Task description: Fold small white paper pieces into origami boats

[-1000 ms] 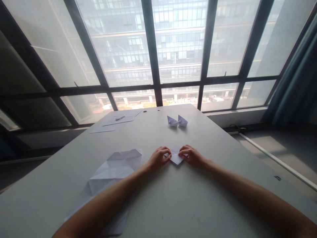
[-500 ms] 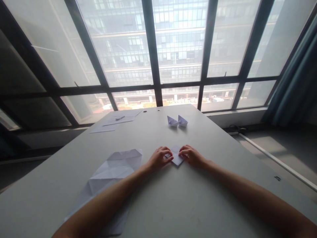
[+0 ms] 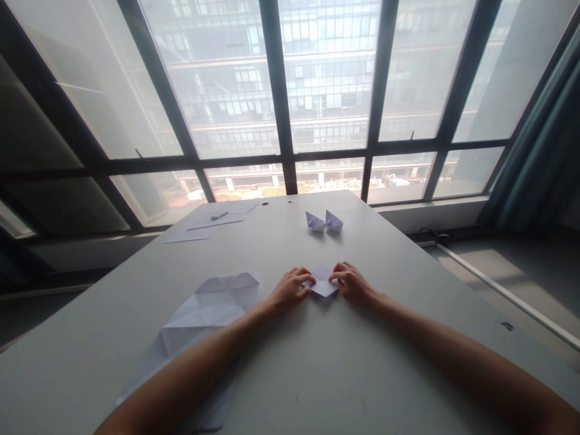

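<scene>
A small piece of folded white paper (image 3: 324,288) lies on the white table (image 3: 290,356) between my hands. My left hand (image 3: 292,286) pinches its left corner, with the thumb nearest me. On the opposite side, my right hand (image 3: 352,283) grips the right corner between thumb and fingers. Part of each corner is hidden behind the fingertips. Beyond my hands stand two folded paper boats, a left one (image 3: 315,223) and a right one (image 3: 334,222), side by side.
A large creased sheet of paper (image 3: 199,320) lies partly under my left forearm. Farther back at the left are flat paper sheets (image 3: 235,219) with a small light-coloured object (image 3: 220,215) on top. Tall windows border the table's far end.
My right hand has shifted slightly up and to the right. The folded paper's near point has drawn back a little from me, and the paper looks wider and flatter. My left hand stays nearly in place.
</scene>
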